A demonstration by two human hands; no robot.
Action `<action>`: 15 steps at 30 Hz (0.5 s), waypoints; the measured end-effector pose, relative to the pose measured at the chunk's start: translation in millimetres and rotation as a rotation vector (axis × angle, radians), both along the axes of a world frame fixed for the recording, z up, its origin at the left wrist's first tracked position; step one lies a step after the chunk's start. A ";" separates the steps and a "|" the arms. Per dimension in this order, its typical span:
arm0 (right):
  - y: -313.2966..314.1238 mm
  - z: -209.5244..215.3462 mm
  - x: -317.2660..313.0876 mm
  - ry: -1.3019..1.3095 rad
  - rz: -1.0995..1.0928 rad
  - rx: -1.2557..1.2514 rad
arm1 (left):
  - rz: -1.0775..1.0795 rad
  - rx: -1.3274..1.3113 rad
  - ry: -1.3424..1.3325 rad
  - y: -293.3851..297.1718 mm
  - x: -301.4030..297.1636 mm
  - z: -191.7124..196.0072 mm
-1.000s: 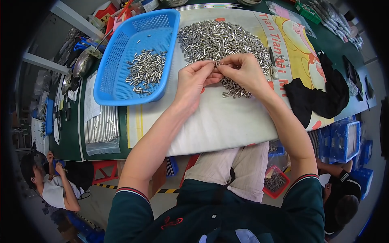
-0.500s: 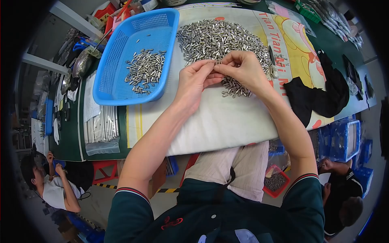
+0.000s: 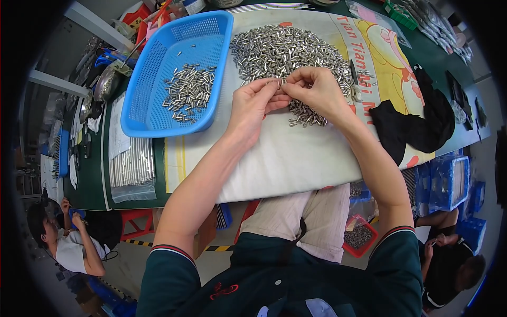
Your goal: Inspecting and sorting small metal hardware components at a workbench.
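A large heap of small silver metal pins [image 3: 285, 50] lies on a white cloth [image 3: 274, 158] spread over the table. My left hand [image 3: 253, 105] and my right hand [image 3: 317, 90] meet at the heap's near edge, fingertips pinched together on a small metal pin [image 3: 280, 82]. A smaller cluster of pins [image 3: 306, 116] lies just under my right hand. To the left stands a blue plastic basket [image 3: 153, 113] with several of the same pins [image 3: 187, 90] in it.
A black cloth [image 3: 417, 127] lies at the right on the printed sheet. Bundles of metal rods in a clear bag [image 3: 129, 169] sit left of the white cloth. Other people sit at the lower left [image 3: 68, 243] and lower right [image 3: 454, 259]. Blue crates [image 3: 449, 182] stand below the table.
Both hands stay pinched together at the heap's edge; the fingers shift only slightly.
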State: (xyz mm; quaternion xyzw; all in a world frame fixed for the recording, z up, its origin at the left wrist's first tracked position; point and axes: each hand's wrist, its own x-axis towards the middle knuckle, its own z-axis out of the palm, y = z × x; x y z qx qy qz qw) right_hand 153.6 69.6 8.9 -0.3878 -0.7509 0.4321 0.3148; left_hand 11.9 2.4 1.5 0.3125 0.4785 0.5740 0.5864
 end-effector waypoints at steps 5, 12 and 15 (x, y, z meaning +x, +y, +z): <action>0.1 1.8 0.7 0.036 0.009 -0.014 | -0.025 0.028 -0.029 0.4 -1.4 -1.4; 1.6 5.9 3.4 0.041 -0.020 -0.060 | -0.067 -0.074 -0.318 1.1 -8.6 3.4; 2.6 5.3 5.2 0.041 -0.008 -0.069 | -0.092 -0.111 -0.371 2.1 -9.3 3.2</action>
